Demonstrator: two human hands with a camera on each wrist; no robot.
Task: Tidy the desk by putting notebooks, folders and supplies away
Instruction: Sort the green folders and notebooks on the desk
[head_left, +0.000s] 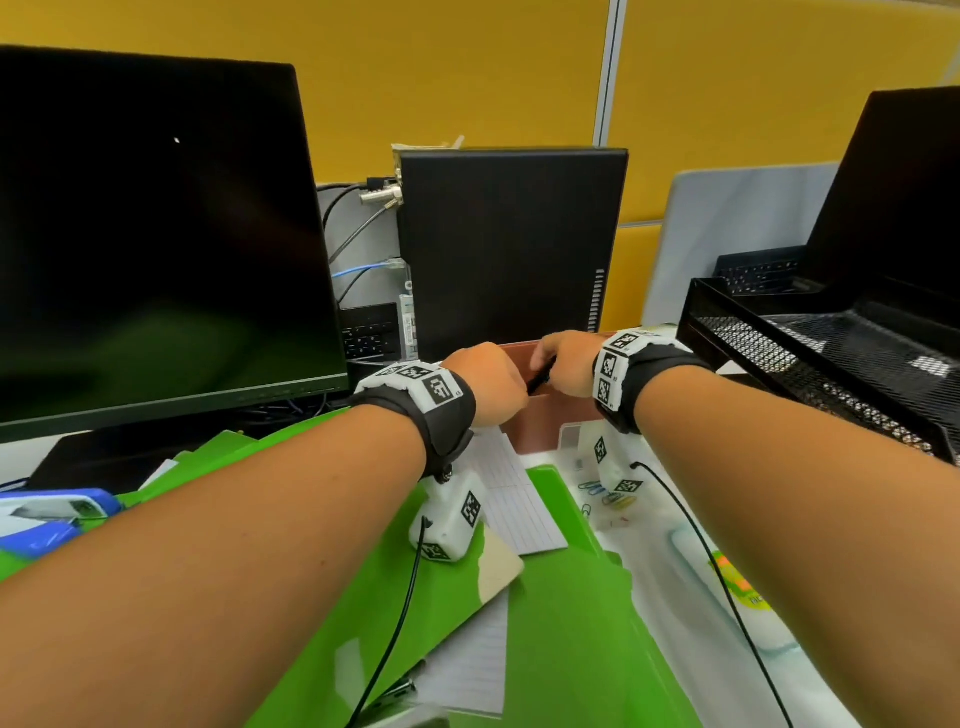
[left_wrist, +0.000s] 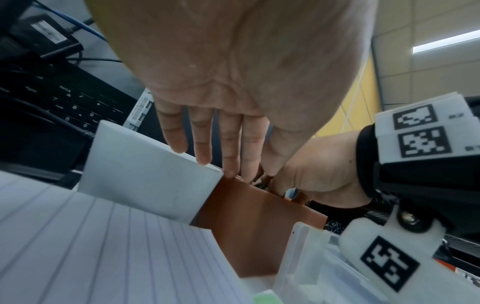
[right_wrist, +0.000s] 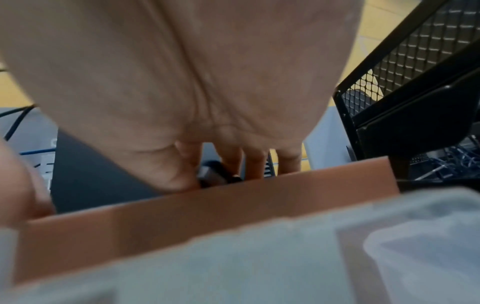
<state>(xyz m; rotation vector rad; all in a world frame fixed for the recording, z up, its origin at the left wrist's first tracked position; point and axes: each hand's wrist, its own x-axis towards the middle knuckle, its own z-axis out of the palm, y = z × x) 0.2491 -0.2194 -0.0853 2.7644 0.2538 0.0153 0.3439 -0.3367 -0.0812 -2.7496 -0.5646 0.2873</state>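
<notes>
A brown open-topped desk box (head_left: 540, 421) stands in front of the computer tower, and both my hands are over it. My right hand (head_left: 566, 353) pinches a black pen (head_left: 540, 382) between thumb and fingers, just above the box's rim. The right wrist view shows the pen (right_wrist: 215, 174) dipping behind the box's front wall (right_wrist: 207, 209). My left hand (left_wrist: 215, 162) has straight fingers whose tips (left_wrist: 231, 166) touch the top edge of the box (left_wrist: 249, 222), beside a pale grey panel (left_wrist: 145, 170). The inside of the box is hidden.
Green folders (head_left: 561, 623) and a lined notepad (head_left: 514, 504) cover the desk under my arms. Loose paper clips (head_left: 602, 493) and sticky notes (head_left: 732, 577) lie to the right. A black mesh tray (head_left: 831, 353) stands at right, a monitor (head_left: 156, 234) at left, a blue stapler (head_left: 52, 514) far left.
</notes>
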